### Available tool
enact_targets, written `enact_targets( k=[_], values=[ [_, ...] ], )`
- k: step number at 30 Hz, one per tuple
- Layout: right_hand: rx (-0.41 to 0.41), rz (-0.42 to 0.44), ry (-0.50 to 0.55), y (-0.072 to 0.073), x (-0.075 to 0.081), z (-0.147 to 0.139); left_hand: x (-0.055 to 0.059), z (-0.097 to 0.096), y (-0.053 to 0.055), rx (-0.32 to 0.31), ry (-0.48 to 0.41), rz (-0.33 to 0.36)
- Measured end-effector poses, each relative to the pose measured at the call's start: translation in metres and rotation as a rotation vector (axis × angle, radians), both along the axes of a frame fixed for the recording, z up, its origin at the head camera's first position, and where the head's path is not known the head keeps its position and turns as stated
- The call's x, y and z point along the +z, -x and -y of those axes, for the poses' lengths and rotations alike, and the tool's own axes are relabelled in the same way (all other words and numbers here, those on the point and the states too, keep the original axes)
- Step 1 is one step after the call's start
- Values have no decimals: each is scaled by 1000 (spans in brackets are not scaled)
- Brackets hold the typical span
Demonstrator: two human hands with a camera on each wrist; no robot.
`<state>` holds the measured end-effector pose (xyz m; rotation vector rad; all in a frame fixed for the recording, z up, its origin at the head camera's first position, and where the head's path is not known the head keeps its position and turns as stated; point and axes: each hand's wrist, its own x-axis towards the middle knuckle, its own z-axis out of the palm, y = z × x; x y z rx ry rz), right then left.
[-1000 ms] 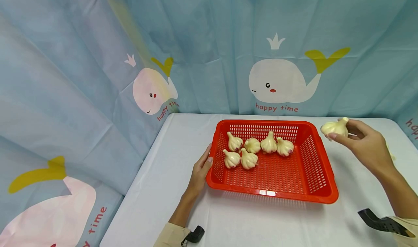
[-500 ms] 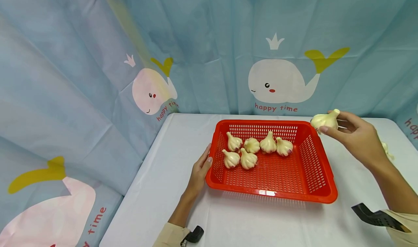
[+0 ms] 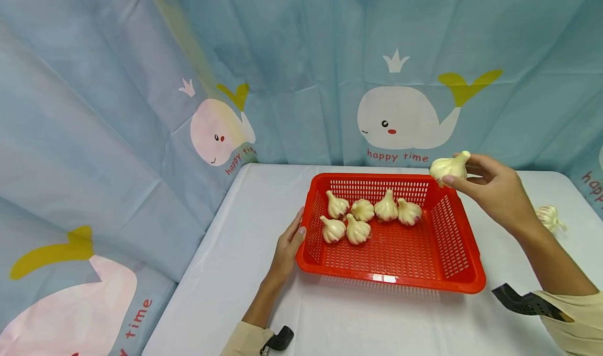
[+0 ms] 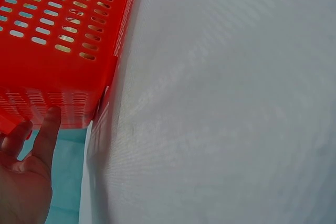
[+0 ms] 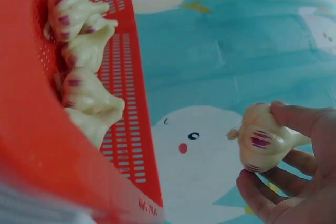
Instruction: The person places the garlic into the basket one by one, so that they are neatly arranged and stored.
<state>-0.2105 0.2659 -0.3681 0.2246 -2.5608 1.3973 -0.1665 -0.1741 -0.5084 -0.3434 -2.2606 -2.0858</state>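
Note:
My right hand (image 3: 500, 191) pinches a pale garlic bulb (image 3: 446, 169) between thumb and fingers, above the back right corner of the red plastic basket (image 3: 348, 274). Purple streaks mark the held bulb (image 5: 261, 140) in the right wrist view, and its stem points toward the palm. At the basket's left end, my left hand (image 3: 285, 247) rests against the outer wall, with the thumb near the rim. In the left wrist view, straight fingers (image 4: 50, 129) touch that perforated wall. Several garlic bulbs (image 3: 358, 230) lie in the basket's left and back part.
Another garlic bulb (image 3: 548, 217) lies on the white-covered table (image 3: 377, 324), right of the basket and partly behind my right forearm. A blue curtain (image 3: 301, 115) with whale prints hangs along the table's back and left edges.
My right hand has moved left with its garlic bulb, from right of the basket to over its back right corner. The bulb on the table has come into view. My left hand stays put.

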Motion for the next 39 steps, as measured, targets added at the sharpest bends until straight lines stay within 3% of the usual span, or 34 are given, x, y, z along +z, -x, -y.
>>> enact_targets(
  k=[20, 39],
  values=[
    [108, 38, 31, 21, 6, 31, -1, 0, 1, -12, -15, -9],
    [265, 187, -5, 40, -1, 52, -4, 0, 1, -7, -12, -18]
  ],
)
